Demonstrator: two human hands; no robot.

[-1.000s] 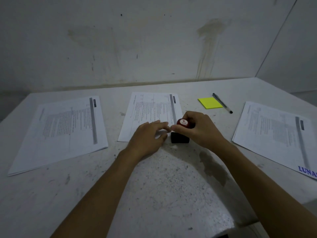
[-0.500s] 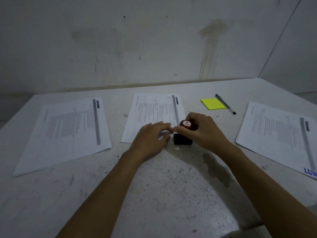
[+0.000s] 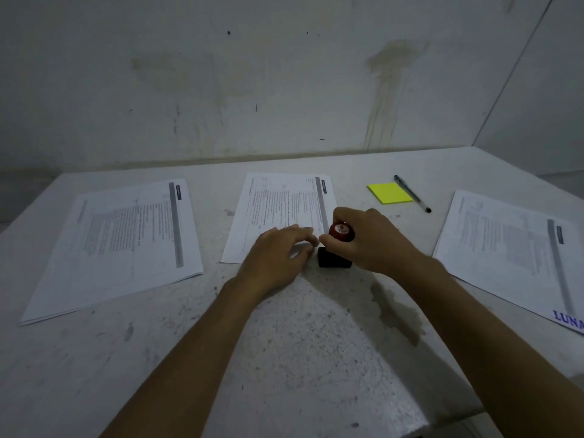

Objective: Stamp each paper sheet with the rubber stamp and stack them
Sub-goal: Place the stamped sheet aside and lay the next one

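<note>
With our left hand (image 3: 278, 254) flat on the middle sheet (image 3: 284, 210) and our right hand (image 3: 369, 238) gripping the rubber stamp (image 3: 339, 245) at its near corner, we should press straight down, evenly.

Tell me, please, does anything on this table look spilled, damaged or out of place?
Yes: a dark irregular stain marks the speckled white table below the right forearm, like a spill or a shadow. The printed paper sheets look flat and undamaged.

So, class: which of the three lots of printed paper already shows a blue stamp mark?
The right-hand stack: blue letters "LUNA" sit at its near corner. The middle sheet and the left stack show none.
</note>
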